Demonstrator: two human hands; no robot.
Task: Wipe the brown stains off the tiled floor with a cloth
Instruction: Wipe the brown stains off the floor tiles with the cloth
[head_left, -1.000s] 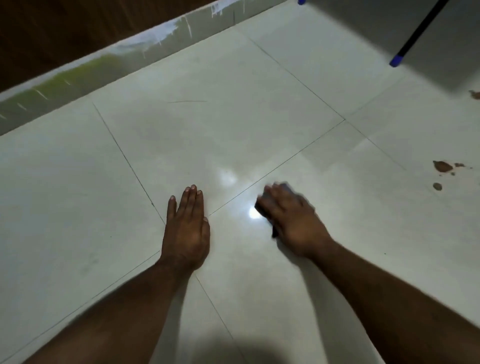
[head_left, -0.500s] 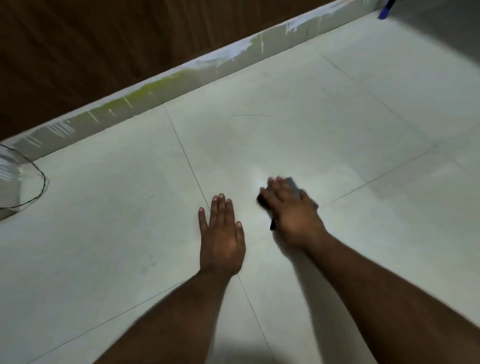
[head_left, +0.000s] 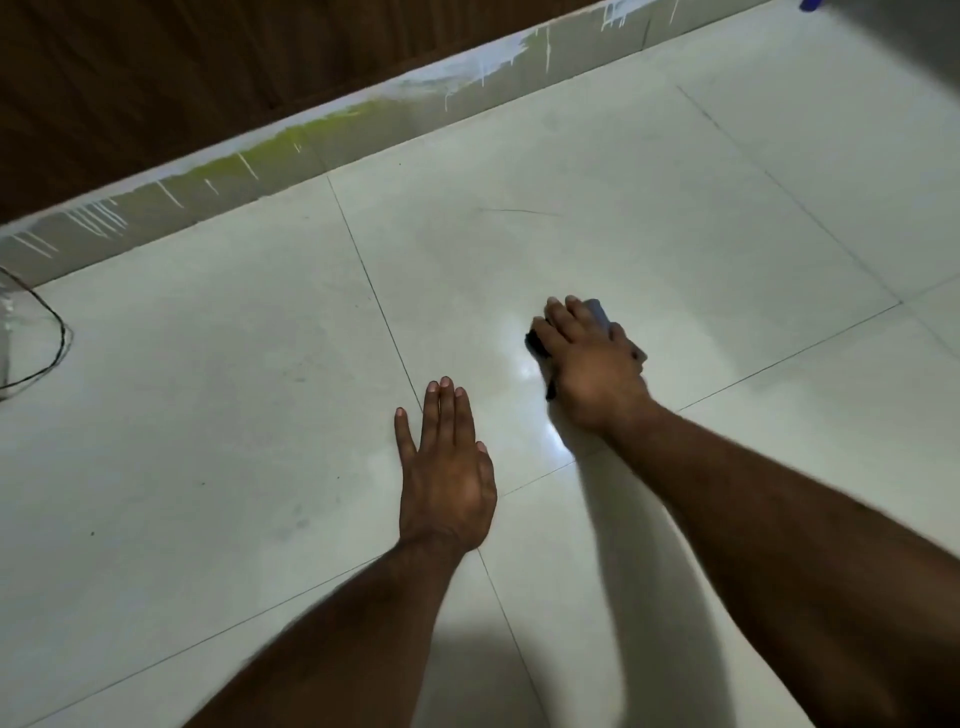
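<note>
My right hand (head_left: 589, 364) presses a dark cloth (head_left: 598, 310) flat on the pale tiled floor (head_left: 623, 208); only the cloth's edges show around my fingers. My left hand (head_left: 447, 478) lies flat on the floor beside it, fingers together, palm down, holding nothing. A grout line runs under the left hand. No brown stains appear in this view; a thin dark hair-like mark (head_left: 519, 211) lies on the tile ahead.
A paint-splashed skirting (head_left: 311, 140) and dark wooden wall (head_left: 156, 78) border the floor at the back. A clear object with a dark rim (head_left: 31, 343) sits at the left edge. A blue tip (head_left: 808, 5) shows at the top right corner.
The view has swung left, so the brown stains on the right have left the frame. My right hand with the cloth has shifted slightly forward. The left hand stays planted.
</note>
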